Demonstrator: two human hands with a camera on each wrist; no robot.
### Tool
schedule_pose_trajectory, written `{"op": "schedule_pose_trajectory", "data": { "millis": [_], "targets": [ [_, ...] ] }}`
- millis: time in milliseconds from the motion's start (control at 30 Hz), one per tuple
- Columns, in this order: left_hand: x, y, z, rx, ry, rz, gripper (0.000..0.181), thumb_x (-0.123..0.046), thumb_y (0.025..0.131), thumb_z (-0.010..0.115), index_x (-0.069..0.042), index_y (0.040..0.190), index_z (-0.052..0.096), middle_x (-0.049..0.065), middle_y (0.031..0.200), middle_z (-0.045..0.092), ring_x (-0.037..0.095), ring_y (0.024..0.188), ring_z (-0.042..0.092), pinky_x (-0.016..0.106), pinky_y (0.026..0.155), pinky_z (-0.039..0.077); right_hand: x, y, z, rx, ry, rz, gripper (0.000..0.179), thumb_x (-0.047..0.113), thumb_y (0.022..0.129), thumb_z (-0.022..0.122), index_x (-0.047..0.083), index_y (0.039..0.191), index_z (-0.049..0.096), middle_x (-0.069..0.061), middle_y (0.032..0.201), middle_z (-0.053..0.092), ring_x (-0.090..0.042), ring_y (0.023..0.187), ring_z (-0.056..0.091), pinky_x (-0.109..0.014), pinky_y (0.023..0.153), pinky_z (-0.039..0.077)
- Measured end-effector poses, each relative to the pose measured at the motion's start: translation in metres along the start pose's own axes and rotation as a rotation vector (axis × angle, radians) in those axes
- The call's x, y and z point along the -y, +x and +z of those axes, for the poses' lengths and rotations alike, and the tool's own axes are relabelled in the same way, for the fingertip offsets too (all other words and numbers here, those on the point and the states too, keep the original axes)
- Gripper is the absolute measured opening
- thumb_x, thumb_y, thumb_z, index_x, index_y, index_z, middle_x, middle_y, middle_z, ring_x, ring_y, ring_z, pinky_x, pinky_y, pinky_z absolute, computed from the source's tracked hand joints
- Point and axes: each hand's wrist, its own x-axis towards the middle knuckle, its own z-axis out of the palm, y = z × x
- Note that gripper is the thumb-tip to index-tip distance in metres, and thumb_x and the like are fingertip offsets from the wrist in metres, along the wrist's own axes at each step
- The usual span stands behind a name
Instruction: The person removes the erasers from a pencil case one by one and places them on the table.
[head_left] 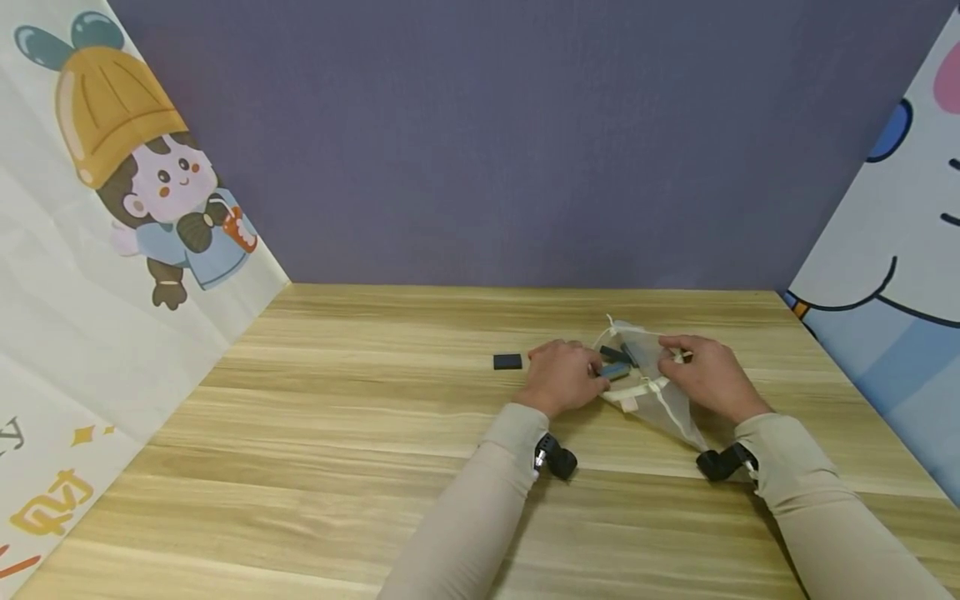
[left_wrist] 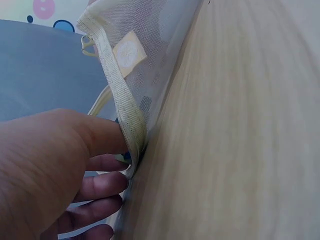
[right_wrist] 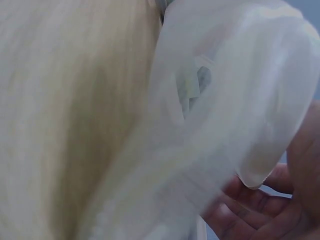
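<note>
A white mesh bag with a cream zipper edge lies on the table, its mouth spread. My right hand grips the bag's far right edge with thumb and fingers; the right wrist view shows the mesh hanging in front of that hand. At the mouth, my left hand has its fingertips at a small blue-grey block, thumb tucked behind the zipper edge in the left wrist view. The block is mostly hidden there. Dark blocks lie inside the bag.
A small black rectangular block rests on the wooden table, left of my left hand. A purple-grey panel stands behind the table. Printed cartoon panels flank both sides.
</note>
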Motion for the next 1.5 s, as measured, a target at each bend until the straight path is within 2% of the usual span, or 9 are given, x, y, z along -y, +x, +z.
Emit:
{"op": "schedule_pose_trajectory", "data": {
  "millis": [233, 433, 700, 933, 1067, 1200, 1333, 1500],
  "targets": [
    [-0.0001, 0.0006, -0.0005, 0.009, 0.023, 0.015, 0.033, -0.061, 0.086, 0.05, -0.04, 0.107, 0.065, -0.012, 0.1, 0.061, 0.018, 0.093, 0.056, 0.052, 0.076, 0.043, 0.0001, 0.0008, -0.0004, 0.007, 0.0, -0.017, 0.045, 0.032, 0.094, 0.049, 0.005, 0.129, 0.053, -0.022, 0.121, 0.054, -0.032, 0.094, 0.059, -0.039, 0.065, 0.047],
    [-0.002, -0.0006, -0.001, 0.013, 0.04, 0.015, 0.031, -0.059, 0.087, 0.05, -0.039, 0.105, 0.065, -0.012, 0.099, 0.061, 0.018, 0.091, 0.056, 0.052, 0.075, 0.044, -0.0001, -0.0005, 0.0006, 0.013, 0.006, -0.014, 0.047, 0.034, 0.094, 0.048, 0.005, 0.13, 0.052, -0.021, 0.12, 0.056, -0.03, 0.09, 0.059, -0.035, 0.061, 0.045],
    [-0.0012, -0.0017, -0.0011, 0.003, -0.001, 0.01, 0.027, -0.055, 0.088, 0.052, -0.037, 0.103, 0.066, -0.013, 0.101, 0.061, 0.016, 0.094, 0.055, 0.052, 0.08, 0.041, -0.0015, -0.0004, 0.0006, 0.016, 0.01, -0.013, 0.046, 0.034, 0.094, 0.048, 0.005, 0.13, 0.053, -0.02, 0.117, 0.058, -0.03, 0.092, 0.059, -0.037, 0.062, 0.047],
    [0.0003, -0.0027, -0.0024, 0.001, -0.028, 0.017, 0.028, -0.054, 0.088, 0.052, -0.037, 0.105, 0.066, -0.014, 0.107, 0.061, 0.016, 0.1, 0.054, 0.051, 0.082, 0.041, -0.0032, 0.0001, 0.002, 0.021, 0.013, -0.008, 0.047, 0.036, 0.094, 0.047, 0.006, 0.131, 0.052, -0.018, 0.119, 0.058, -0.028, 0.087, 0.06, -0.034, 0.057, 0.044],
    [0.0017, -0.0023, -0.0028, -0.019, -0.056, 0.021, 0.026, -0.053, 0.087, 0.053, -0.037, 0.102, 0.067, -0.014, 0.101, 0.061, 0.014, 0.094, 0.054, 0.041, 0.071, 0.043, -0.0033, 0.0006, 0.0012, 0.018, 0.009, -0.01, 0.048, 0.035, 0.094, 0.047, 0.006, 0.131, 0.052, -0.019, 0.121, 0.057, -0.028, 0.088, 0.059, -0.033, 0.057, 0.043],
    [0.0033, -0.0016, -0.0029, -0.038, -0.092, 0.015, 0.021, -0.051, 0.086, 0.056, -0.037, 0.097, 0.067, -0.017, 0.094, 0.061, 0.009, 0.086, 0.053, 0.03, 0.061, 0.038, -0.0025, 0.0011, 0.0002, 0.024, 0.003, -0.011, 0.048, 0.035, 0.094, 0.048, 0.005, 0.131, 0.051, -0.02, 0.122, 0.056, -0.03, 0.091, 0.059, -0.033, 0.058, 0.044],
    [0.0043, -0.001, -0.0031, -0.031, -0.106, 0.01, 0.018, -0.05, 0.085, 0.057, -0.036, 0.093, 0.066, -0.018, 0.088, 0.059, 0.007, 0.085, 0.053, 0.029, 0.065, 0.042, -0.0016, 0.0006, -0.0004, 0.035, 0.003, -0.004, 0.048, 0.035, 0.094, 0.048, 0.006, 0.132, 0.051, -0.02, 0.122, 0.056, -0.029, 0.09, 0.059, -0.033, 0.057, 0.043],
    [0.0047, -0.0018, -0.0049, -0.013, -0.11, 0.008, 0.019, -0.048, 0.086, 0.058, -0.034, 0.096, 0.066, -0.018, 0.088, 0.059, 0.008, 0.09, 0.055, 0.031, 0.073, 0.045, -0.0018, 0.0002, 0.0002, 0.032, 0.004, -0.002, 0.047, 0.035, 0.094, 0.048, 0.006, 0.131, 0.052, -0.02, 0.119, 0.058, -0.028, 0.088, 0.059, -0.032, 0.056, 0.042]
  ]
}}
